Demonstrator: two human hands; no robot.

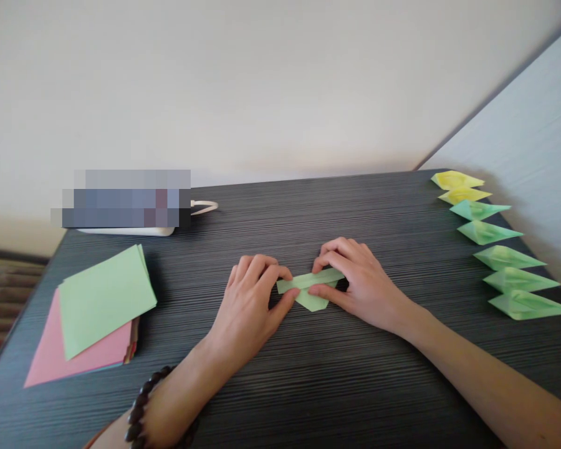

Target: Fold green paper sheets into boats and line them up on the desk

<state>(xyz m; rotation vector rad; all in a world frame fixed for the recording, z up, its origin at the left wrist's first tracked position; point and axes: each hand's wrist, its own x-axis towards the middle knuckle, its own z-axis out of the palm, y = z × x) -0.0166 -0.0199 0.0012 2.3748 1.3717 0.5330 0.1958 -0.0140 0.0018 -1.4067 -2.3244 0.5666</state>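
A small, partly folded piece of light green paper lies on the dark striped table near its middle. My left hand pinches its left end with fingers curled and thumb against the paper. My right hand grips the right end, fingers bent over the top and thumb under the fold. Both hands rest on the table. A dark bead bracelet circles my left wrist.
A stack of square sheets, green on top and pink below, lies at the left. Several folded paper boats, yellow ones and green ones, line the right edge. A white object with a strap sits at the back left.
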